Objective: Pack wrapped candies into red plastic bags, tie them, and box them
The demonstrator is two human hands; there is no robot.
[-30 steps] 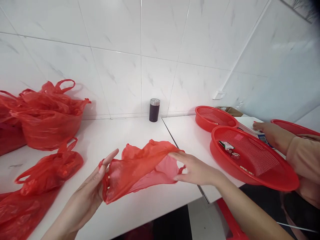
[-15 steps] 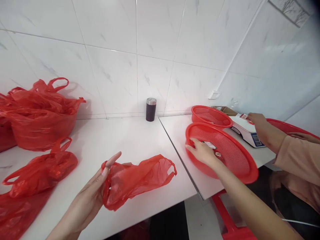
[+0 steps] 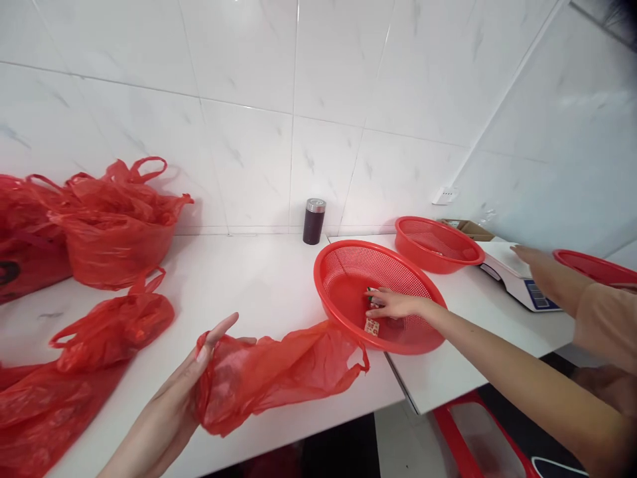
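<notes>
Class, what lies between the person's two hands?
Head view: between left hand and right hand, the red plastic bag and the red basket's near rim.

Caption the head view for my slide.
Left hand holds a red bag on the table; right hand reaches into a red basket.

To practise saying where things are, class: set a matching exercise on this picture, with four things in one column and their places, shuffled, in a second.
Things:
1. dark jar
2. left hand
3. right hand
4. white scale

Places:
a. inside the nearest red basket
b. holding the red bag
c. by the tiled wall
d. under a co-worker's hand

Pairs: 1-c, 2-b, 3-a, 4-d
</notes>
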